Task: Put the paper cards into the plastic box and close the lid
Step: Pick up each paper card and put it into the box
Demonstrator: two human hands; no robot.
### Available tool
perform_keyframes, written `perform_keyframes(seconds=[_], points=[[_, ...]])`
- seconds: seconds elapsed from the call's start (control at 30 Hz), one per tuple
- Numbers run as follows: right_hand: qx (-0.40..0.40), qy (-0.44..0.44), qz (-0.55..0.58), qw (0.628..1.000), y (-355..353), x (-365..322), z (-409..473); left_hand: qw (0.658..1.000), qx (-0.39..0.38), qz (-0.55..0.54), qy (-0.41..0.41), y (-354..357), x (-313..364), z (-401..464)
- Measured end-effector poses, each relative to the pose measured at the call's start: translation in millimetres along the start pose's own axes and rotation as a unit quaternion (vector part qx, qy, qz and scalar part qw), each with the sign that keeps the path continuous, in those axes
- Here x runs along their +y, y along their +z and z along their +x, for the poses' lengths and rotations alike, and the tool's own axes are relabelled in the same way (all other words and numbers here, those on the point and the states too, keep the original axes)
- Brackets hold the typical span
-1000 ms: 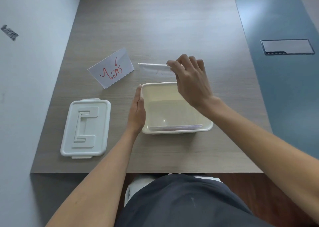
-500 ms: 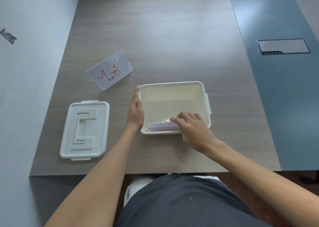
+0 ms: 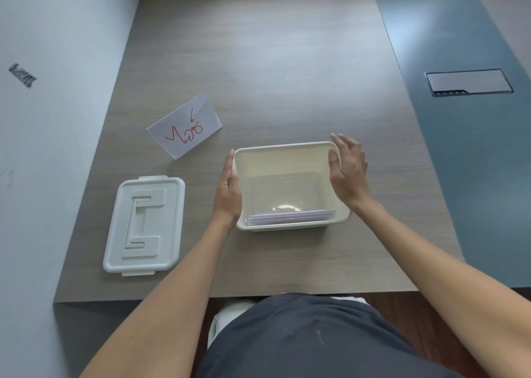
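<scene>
- Two hands frame the open plastic box (image 3: 290, 159) on the wooden table (image 3: 258, 61): the left hand (image 3: 228, 194) lies flat, fingers together, against the box's left wall, and the right hand (image 3: 349, 171) is at the right rim with fingers loosely spread and nothing pinched. Whether its palm touches the rim cannot be told.
- Several paper cards (image 3: 291, 217) already lie stacked inside the box against its near wall, long edges running left to right.
- One folded card with red handwriting (image 3: 185, 126) stands tent-wise on the table, beyond and to the left of the box, well apart from both hands. It may be a label, not one of the task's cards; that cannot be settled from this view.
- Off to the left of the box lies the white lid (image 3: 145, 224), flat, raised pattern up, a latch tab at its near and far ends. Its long axis runs away from the person, tipped slightly clockwise.
- Nearness decides the coming move: the lid sits just beyond the left hand and on its side, while the right hand would have to cross over the box. The left hand is the likely one to fetch it.
- Fit looks simple: the box's long side seems to run roughly the same way as the lid's, so the lid should need a sideways carry with only a small turn, then a press at the tabs.
</scene>
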State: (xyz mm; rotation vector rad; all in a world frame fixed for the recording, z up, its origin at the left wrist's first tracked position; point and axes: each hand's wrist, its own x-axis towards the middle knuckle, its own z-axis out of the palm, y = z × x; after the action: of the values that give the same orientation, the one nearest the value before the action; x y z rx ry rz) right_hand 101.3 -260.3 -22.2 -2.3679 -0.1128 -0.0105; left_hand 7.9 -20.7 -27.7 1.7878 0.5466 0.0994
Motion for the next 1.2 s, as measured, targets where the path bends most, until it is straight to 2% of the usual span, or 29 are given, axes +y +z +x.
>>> perform_keyframes(seconds=[0.1, 0.17, 0.3, 0.5, 0.57, 0.63, 0.7, 0.8, 0.87, 0.93, 1.2], points=[[-0.041, 0.085, 0.118, 0.989, 0.8, 6.3, 2.2, 1.0, -0.001, 0.0, 0.0, 0.4, -0.8, 0.4], [-0.059, 0.104, 0.155, 0.981, 0.4, 9.0, 1.3, 1.0, -0.001, 0.002, 0.002, 1.1, -0.7, 0.6], [-0.057, 0.136, 0.157, 0.977, 0.8, 10.2, 3.4, 1.0, 0.015, 0.02, 0.017, -1.2, -1.8, 2.5], [-0.069, 0.155, 0.171, 0.971, 1.8, 12.2, 3.8, 0.987, 0.094, 0.131, 0.023, -31.4, -3.4, 41.1], [-0.071, 0.15, 0.179, 0.97, 2.2, 12.2, 4.3, 0.965, 0.134, 0.218, 0.057, -52.4, 1.2, 64.6], [-0.072, 0.145, 0.184, 0.969, 3.6, 14.1, 4.4, 0.919, 0.182, 0.338, 0.087, -75.0, 9.9, 88.5], [-0.069, 0.145, 0.183, 0.97, 4.5, 14.9, 3.9, 0.883, 0.207, 0.41, 0.097, -96.7, 19.4, 110.4], [-0.07, 0.147, 0.181, 0.97, 5.5, 15.4, 3.9, 0.862, 0.176, 0.473, 0.035, -125.7, 19.9, 139.2], [-0.064, 0.146, 0.178, 0.971, 6.9, 17.1, 4.5, 0.858, 0.132, 0.495, -0.028, -140.4, 13.6, 151.2], [-0.061, 0.149, 0.182, 0.97, 5.8, 17.9, 7.0, 0.862, 0.099, 0.495, -0.048, -146.7, 7.9, 158.3], [-0.071, 0.148, 0.19, 0.968, 8.4, 17.9, 5.4, 0.896, 0.098, 0.432, 0.019, -144.2, -2.7, 151.4]])
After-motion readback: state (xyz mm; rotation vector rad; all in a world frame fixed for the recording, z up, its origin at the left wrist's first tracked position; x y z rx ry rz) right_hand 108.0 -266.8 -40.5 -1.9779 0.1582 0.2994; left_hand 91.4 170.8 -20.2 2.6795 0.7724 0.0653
